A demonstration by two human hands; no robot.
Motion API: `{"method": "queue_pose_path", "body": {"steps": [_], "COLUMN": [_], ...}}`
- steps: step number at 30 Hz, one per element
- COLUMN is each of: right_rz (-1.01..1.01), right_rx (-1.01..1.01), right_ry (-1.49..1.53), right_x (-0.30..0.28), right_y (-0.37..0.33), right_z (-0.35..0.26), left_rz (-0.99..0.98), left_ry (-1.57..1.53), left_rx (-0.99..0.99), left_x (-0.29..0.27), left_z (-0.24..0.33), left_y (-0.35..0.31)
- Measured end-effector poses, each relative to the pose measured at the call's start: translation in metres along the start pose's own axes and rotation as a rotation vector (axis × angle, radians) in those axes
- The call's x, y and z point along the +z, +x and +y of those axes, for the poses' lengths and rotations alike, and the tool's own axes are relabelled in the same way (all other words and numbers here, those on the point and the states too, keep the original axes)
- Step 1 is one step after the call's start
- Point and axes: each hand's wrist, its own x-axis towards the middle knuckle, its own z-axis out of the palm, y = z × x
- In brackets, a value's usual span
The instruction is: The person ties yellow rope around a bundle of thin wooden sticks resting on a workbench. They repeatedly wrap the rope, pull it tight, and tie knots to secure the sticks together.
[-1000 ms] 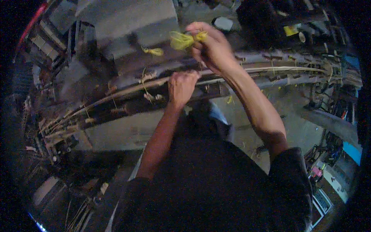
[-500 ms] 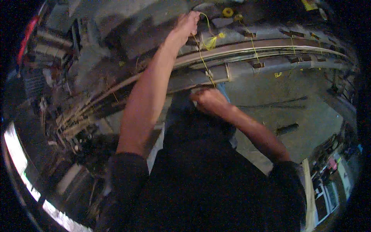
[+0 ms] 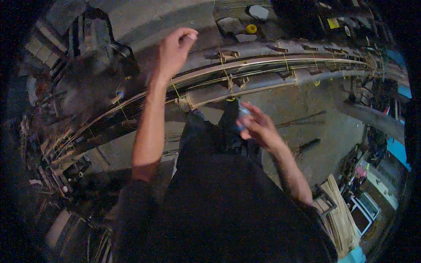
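Observation:
My left hand (image 3: 174, 51) is raised over the long bundle of strips (image 3: 258, 62), thumb and forefinger closed in a pinch. Whether anything thin is between them does not show. My right hand (image 3: 263, 130) is in front of my body, on the near side of the bundle, its fingers bent round a small light-blue thing (image 3: 242, 117) whose kind is blurred. Between the hands, a yellow string (image 3: 222, 67) crosses the bundle by a wooden bracket (image 3: 230, 83). Another yellow string (image 3: 175, 90) crosses it nearer my left forearm.
Two grey pipes, a far one (image 3: 258, 47) and a near one (image 3: 263, 82), run along the bundle. Beyond lie a yellow roll (image 3: 251, 29) and pale stone-like blocks (image 3: 230, 26). Wooden boards (image 3: 340, 215) stand at the lower right, and a dark rod-like piece (image 3: 308, 145) lies on the floor.
My left hand has come off the taut yellow string and moved left and nearer. My right hand has dropped away from the string's near end, lower and to the right. The view has shifted.

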Motion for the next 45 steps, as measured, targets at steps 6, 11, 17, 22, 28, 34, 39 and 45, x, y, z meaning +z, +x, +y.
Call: {"method": "queue_pose_path", "body": {"steps": [6,11,17,22,28,34,39,45], "right_rz": [-0.203,-0.347,-0.475,-0.351,-0.482,-0.499,-0.001,0.231], "right_rx": [-0.356,-1.233,-0.178,-0.763,-0.543,-0.608,-1.068,-0.836], "right_ry": [-0.544,-1.64,-2.018,-0.421,-1.216,-1.137,-1.255,-1.508], "right_x": [0.008,0.133,0.092,0.072,0.045,0.036,-0.053,-0.044], "right_y": [0.048,0.047,0.194,0.139,0.09,0.09,0.078,0.079], "right_z": [-0.023,-0.203,-0.199,-0.143,0.04,0.023,-0.083,-0.147], "left_rz": [-0.296,0.425,0.165,0.11,0.049,-0.059,-0.216,-0.181], "left_ry": [0.218,0.396,0.623,0.48,-0.096,-0.291,-0.286,0.226], "left_rx": [-0.128,0.339,0.228,0.056,-0.063,-0.434,-0.61,-0.07], "left_x": [0.046,0.097,0.087,0.085,0.081,0.067,0.074,-0.026], "left_z": [0.02,-0.025,-0.002,-0.002,0.023,0.003,-0.063,-0.078], "left_y": [-0.06,-0.073,-0.067,-0.067,-0.062,0.061,0.073,0.065]}}
